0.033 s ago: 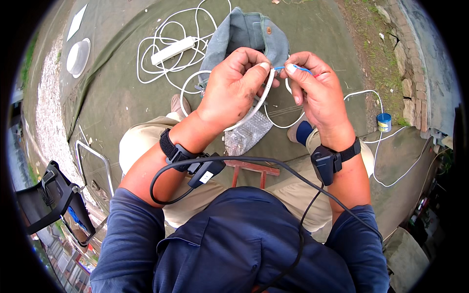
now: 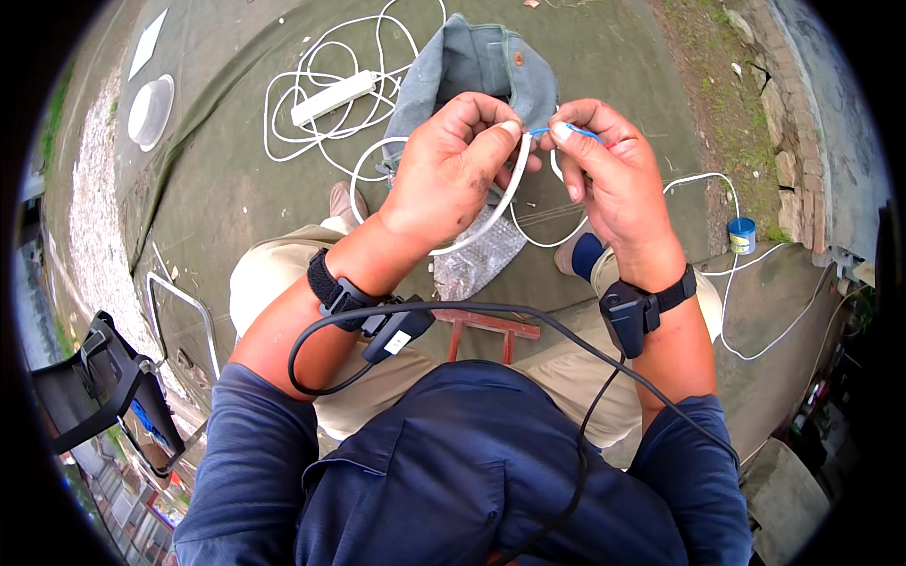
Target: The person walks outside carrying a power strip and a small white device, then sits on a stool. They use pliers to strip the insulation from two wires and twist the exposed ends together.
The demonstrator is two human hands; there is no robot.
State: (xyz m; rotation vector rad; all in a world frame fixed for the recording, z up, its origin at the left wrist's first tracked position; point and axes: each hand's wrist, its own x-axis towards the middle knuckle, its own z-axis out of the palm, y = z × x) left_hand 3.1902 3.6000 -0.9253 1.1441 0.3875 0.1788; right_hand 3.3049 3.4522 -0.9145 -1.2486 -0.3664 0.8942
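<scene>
My left hand (image 2: 453,170) is closed around the end of a white flat cable (image 2: 500,212), which curves down toward my lap. Just to its right, my right hand (image 2: 609,170) pinches a thin blue wire (image 2: 540,132) that comes out of that cable end. Both hands are held close together above my knees. Each wrist wears a black band with a small black device, and a black lead joins the two. The cable runs on in loops over the ground beyond my hands.
A white power strip (image 2: 332,97) lies in coiled white cord beside a grey cloth (image 2: 481,61). A clear plastic bag (image 2: 477,264) and a red stool frame (image 2: 491,325) sit by my legs. A blue tin (image 2: 743,235) stands right, a white dish (image 2: 150,110) far left, a black bag (image 2: 99,387) lower left.
</scene>
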